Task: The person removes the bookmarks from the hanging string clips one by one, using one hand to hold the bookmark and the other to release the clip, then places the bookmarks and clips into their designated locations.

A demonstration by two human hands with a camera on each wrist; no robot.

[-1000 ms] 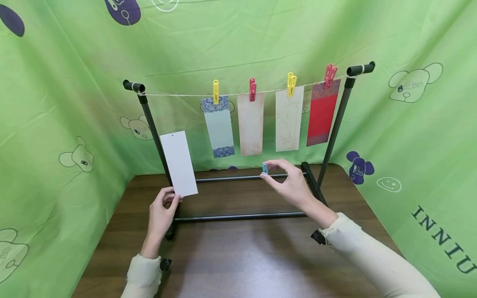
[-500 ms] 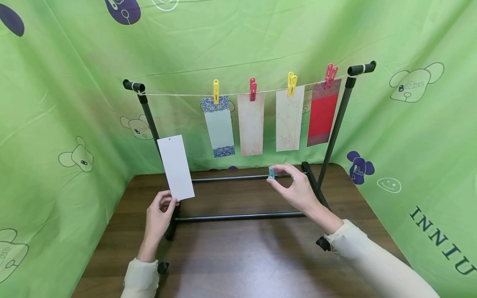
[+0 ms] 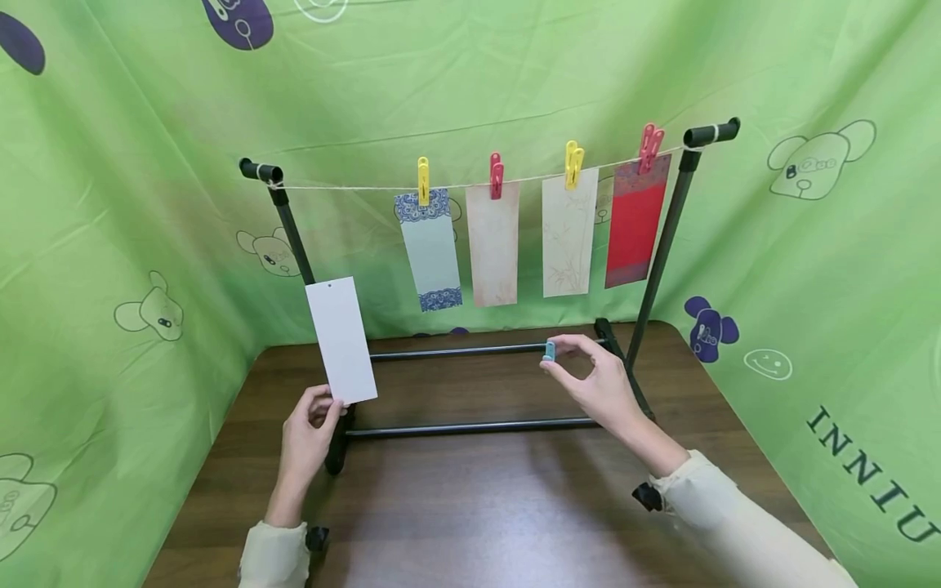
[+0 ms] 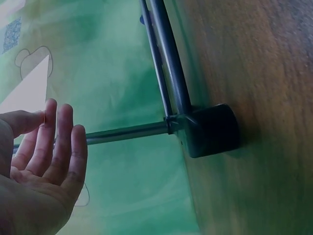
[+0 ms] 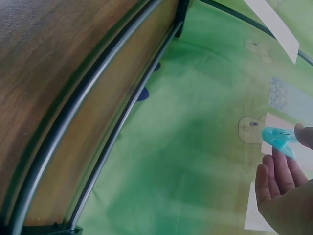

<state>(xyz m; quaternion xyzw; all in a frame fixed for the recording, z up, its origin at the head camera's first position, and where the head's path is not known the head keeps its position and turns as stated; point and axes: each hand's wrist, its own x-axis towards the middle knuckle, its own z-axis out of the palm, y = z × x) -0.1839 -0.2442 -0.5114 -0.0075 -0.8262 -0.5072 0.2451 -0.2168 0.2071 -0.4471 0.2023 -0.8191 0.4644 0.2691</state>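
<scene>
My left hand (image 3: 307,433) pinches the lower left corner of a blank white card (image 3: 341,341) between thumb and fingers. The card stands tilted in front of the rack's left post and has a small hole near its top edge. In the left wrist view, thumb and index fingertip meet at the corner of the card (image 4: 30,90). My right hand (image 3: 599,384) pinches a small blue clothespin (image 3: 549,351) between thumb and fingers, above the rack's lower bars. The right wrist view shows the clothespin (image 5: 279,136) as translucent light blue.
A white string (image 3: 345,188) spans the black rack (image 3: 665,237). From it hang a blue-patterned card (image 3: 430,253), a beige card (image 3: 492,253), a cream card (image 3: 568,245) and a red card (image 3: 634,229), each under a yellow or red clothespin. The rack stands on a wooden table (image 3: 470,498).
My left hand has lowered the white card and shifted it slightly left. The right hand has moved right and down with the blue clothespin. The hanging cards stay put.
</scene>
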